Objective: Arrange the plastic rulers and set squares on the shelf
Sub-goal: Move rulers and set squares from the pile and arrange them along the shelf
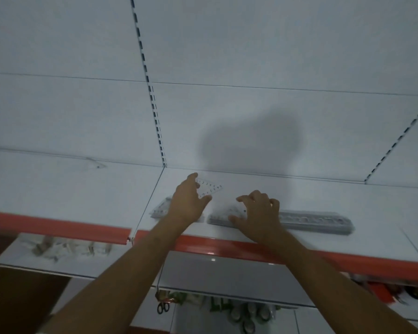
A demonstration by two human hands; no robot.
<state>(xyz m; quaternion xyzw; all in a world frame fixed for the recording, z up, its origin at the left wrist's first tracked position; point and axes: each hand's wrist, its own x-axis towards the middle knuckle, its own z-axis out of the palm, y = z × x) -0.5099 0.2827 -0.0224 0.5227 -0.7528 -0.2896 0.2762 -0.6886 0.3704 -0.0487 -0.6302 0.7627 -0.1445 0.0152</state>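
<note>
Left hand [187,201]: grip pinches a clear set square [209,188] at its near corner, low over the shelf [299,194]. Right hand [258,212]: fingers curled, spread, pressing the ruler stack [314,221]. Judged thin, light, slippery plastic; take by the edges.

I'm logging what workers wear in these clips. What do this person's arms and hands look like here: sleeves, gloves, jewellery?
Both forearms are bare as far as the frame shows, with no sleeves in view. The left hand and right hand are ungloved. No watch, bracelet or ring is visible, though the picture is blurred.
</note>
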